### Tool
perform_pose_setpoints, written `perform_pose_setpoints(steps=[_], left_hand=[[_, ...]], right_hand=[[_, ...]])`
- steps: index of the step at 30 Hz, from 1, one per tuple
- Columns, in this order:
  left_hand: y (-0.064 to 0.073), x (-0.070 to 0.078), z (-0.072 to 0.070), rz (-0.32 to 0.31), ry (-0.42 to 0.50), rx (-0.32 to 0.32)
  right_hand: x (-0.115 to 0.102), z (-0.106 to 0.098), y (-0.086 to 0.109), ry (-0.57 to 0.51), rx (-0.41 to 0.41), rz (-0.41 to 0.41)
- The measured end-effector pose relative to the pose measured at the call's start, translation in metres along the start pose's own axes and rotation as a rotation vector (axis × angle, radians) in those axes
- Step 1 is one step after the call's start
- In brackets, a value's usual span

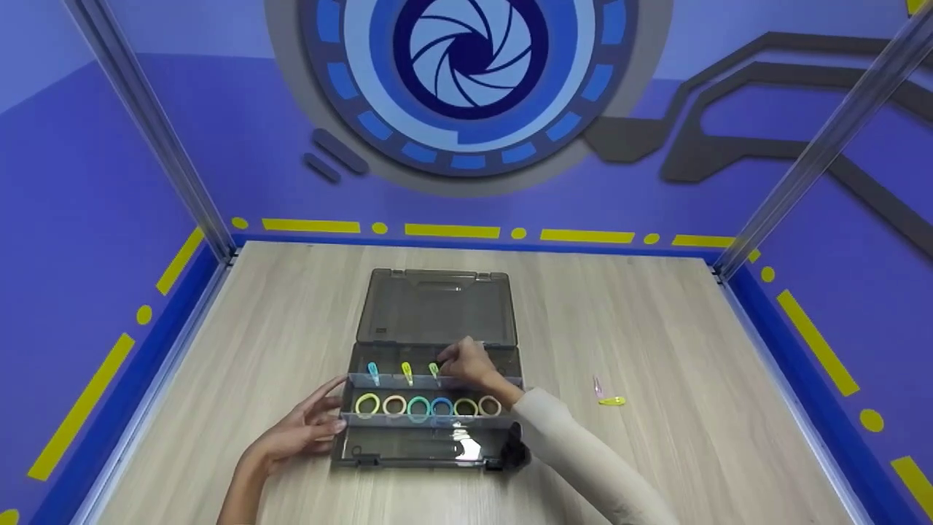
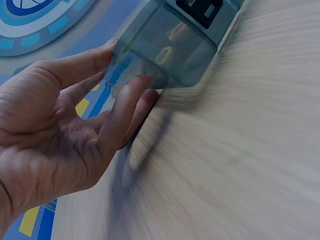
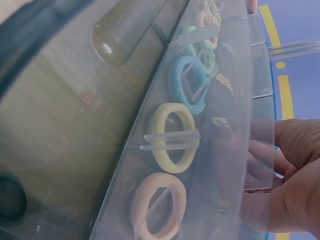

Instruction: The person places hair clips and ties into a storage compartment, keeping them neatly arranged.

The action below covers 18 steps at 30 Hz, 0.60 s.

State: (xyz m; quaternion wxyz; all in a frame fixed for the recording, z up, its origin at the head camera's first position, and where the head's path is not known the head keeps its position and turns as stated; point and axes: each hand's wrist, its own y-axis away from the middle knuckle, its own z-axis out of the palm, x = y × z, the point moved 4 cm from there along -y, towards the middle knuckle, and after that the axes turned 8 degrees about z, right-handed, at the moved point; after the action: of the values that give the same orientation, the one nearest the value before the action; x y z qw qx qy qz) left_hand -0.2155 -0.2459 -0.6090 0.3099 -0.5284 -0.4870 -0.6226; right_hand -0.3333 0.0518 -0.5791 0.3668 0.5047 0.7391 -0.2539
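A translucent grey organizer box (image 1: pixel 423 445) lies with its lid (image 1: pixel 437 306) folded back. My left hand (image 1: pixel 295 430) touches its left wall, thumb and fingers spread and only slightly bent. My right hand (image 1: pixel 470 362) reaches into the rear row, fingers bent down beside a green hair clip (image 1: pixel 434 370). Whether it holds anything is hidden; in the right wrist view that hand (image 3: pixel 292 185) shows partly through the clear divider. A blue hair clip (image 1: pixel 373 372) and a yellow hair clip (image 1: pixel 407 373) stand farther left. Several hair ties, one blue (image 3: pixel 187 85), line the middle row.
On the table (image 1: pixel 656 452) right of the box lie a pink clip (image 1: pixel 598 386) and another yellow clip (image 1: pixel 612 401). A black bunched item (image 1: pixel 516 448) sits at the box's front right corner. Blue-purple panels (image 1: pixel 219 146) and metal posts (image 1: pixel 160 138) enclose the table.
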Motion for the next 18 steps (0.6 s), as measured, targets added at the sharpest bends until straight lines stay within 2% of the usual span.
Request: perform_pose_setpoints(steps=[3, 4, 7, 16, 18], left_hand=[[0.0, 0.0, 0.0, -0.003, 0.006, 0.005], [0.0, 0.0, 0.0, -0.004, 0.009, 0.003], [0.0, -0.001, 0.0, -0.003, 0.012, -0.001], [-0.001, -0.001, 0.0, -0.005, -0.001, 0.003], [-0.001, -0.002, 0.0, -0.004, 0.0, 0.0]], right_hand=[[0.0, -0.003, 0.0, -0.046, -0.027, 0.066], [-0.007, -0.007, 0.003, -0.065, -0.04, 0.112], [-0.01, -0.014, 0.004, -0.104, -0.057, 0.141], [-0.015, -0.051, 0.017, -0.143, -0.07, 0.114], [-0.013, -0.059, 0.021, -0.18, -0.079, 0.109]])
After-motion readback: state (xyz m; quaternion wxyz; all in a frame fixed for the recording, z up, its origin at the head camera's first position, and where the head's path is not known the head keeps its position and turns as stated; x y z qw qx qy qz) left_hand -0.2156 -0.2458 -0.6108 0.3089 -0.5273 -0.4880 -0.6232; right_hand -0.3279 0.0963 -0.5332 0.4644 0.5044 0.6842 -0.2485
